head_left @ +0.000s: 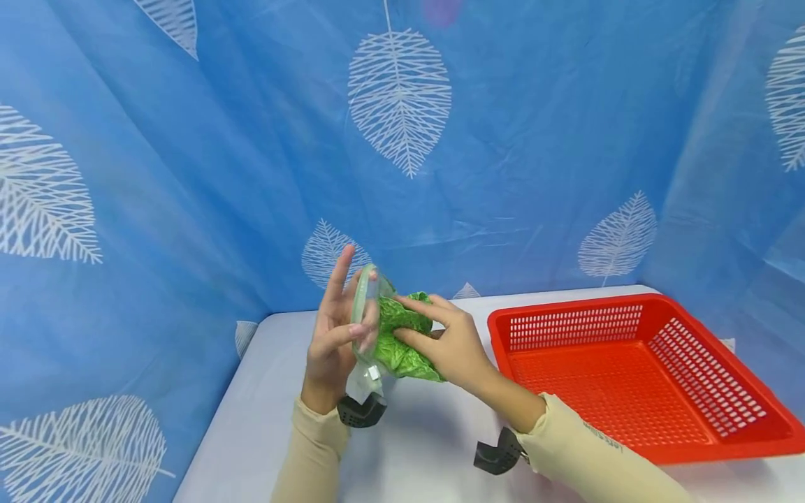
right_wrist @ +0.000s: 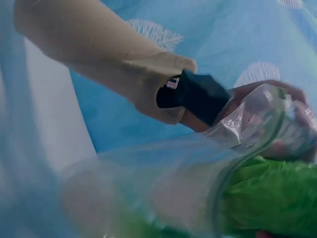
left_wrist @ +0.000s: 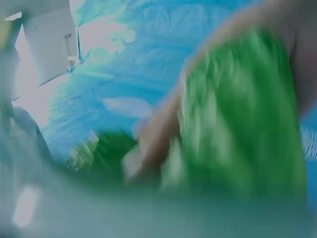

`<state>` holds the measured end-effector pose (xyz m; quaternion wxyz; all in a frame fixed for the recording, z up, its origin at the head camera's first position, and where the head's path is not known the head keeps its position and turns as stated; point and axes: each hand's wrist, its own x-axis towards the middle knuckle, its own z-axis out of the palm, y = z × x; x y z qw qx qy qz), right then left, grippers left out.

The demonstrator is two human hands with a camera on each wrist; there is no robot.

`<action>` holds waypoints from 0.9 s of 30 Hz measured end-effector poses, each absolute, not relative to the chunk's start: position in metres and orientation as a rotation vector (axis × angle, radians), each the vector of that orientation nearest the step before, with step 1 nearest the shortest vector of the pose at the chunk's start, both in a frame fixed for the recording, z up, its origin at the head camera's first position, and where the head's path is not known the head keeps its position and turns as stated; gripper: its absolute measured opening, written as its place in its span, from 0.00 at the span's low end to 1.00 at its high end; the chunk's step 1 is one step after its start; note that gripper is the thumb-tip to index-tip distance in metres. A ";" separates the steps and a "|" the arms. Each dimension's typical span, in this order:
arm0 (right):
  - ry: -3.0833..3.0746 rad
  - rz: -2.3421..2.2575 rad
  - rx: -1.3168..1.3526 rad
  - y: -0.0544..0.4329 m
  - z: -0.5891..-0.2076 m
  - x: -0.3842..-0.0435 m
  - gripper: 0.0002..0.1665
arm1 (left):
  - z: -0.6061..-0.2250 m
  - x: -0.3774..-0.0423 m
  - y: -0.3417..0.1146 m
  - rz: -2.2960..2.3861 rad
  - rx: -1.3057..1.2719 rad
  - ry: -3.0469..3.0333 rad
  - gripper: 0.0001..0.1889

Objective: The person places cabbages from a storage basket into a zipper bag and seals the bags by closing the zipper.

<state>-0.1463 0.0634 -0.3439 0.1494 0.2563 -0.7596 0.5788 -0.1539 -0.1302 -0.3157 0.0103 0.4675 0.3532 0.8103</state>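
A clear zip bag (head_left: 360, 381) with a pale green rim stands at my left hand (head_left: 327, 344), whose thumb and fingers hold it near its mouth; the index finger points up. Crinkled leafy green vegetable (head_left: 402, 355) lies against the bag, and my right hand (head_left: 454, 342) grips it from the right with thumb and fingertips. From the right wrist, green leaves (right_wrist: 272, 198) show by the zip strip of the bag (right_wrist: 143, 163), with blurred pale and green shapes through the film. The left wrist view is blurred, with large green leaves (left_wrist: 242, 119) filling its right side.
A red plastic basket (head_left: 585, 374) with slotted walls sits on the white table (head_left: 251, 426) at the right, beside my right forearm. Blue cloth (head_left: 478, 175) with white leaf prints hangs behind the table and along both sides.
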 end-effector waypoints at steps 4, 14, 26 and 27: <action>-2.151 1.545 0.851 0.074 -0.334 -0.130 0.41 | -0.314 -0.155 -0.138 2.540 1.427 1.152 0.52; -1.891 2.220 0.450 0.110 -0.346 -0.114 0.28 | -0.303 -0.157 -0.134 2.649 1.354 0.820 0.54; -1.291 2.615 -0.012 0.046 -0.376 -0.089 0.40 | -0.302 -0.162 -0.127 2.711 1.361 0.738 0.54; -1.229 2.616 -0.003 0.040 -0.375 -0.089 0.37 | -0.303 -0.163 -0.126 2.719 1.362 0.713 0.53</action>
